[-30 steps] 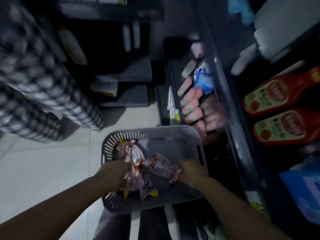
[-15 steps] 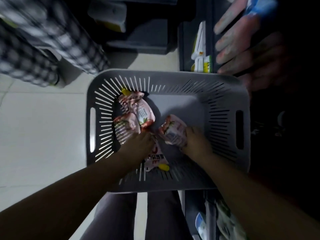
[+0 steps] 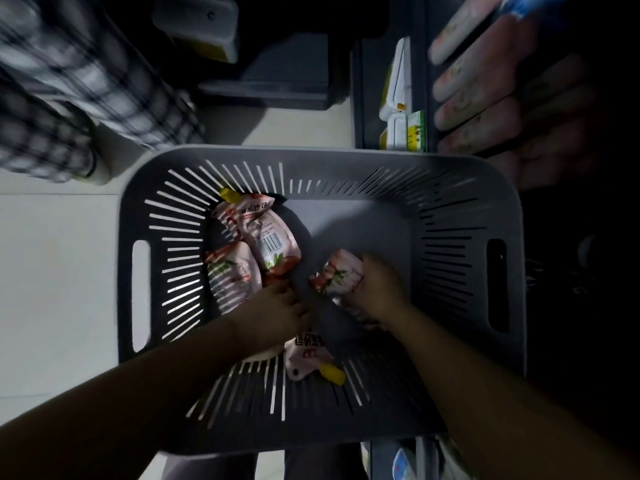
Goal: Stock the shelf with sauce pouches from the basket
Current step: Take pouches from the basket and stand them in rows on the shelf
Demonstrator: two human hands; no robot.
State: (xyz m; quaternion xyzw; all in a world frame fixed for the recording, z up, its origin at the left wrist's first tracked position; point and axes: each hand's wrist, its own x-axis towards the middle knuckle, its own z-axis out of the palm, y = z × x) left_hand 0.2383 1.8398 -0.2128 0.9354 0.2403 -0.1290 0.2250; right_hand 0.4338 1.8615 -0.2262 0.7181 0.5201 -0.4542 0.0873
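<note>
A grey slotted basket [image 3: 460, 188] sits below me, holding several pink sauce pouches with yellow caps. My right hand [image 3: 375, 284] grips one pouch [image 3: 337, 275] near the basket's middle. My left hand [image 3: 277, 311] reaches into the pile and closes on a pouch [image 3: 306, 355] lying under it, cap toward me. Two more pouches lie at the left: one with a barcode [image 3: 266, 233] and one beside it [image 3: 230, 271]. The shelf [image 3: 426, 81] stands at the upper right, dark, with a row of pale pouches [image 3: 478, 74] on it.
Another person's checked trouser legs [image 3: 69, 95] stand at the upper left on the pale tiled floor [image 3: 52, 271]. Small yellow-and-white packets [image 3: 403, 109] sit at the shelf's end. Dark low boxes [image 3: 287, 71] lie behind the basket.
The view has tilted down and closed in on the basket. Both hands have stayed in the pouch pile, the right one keeping its pouch, the left one settling lower on another.
</note>
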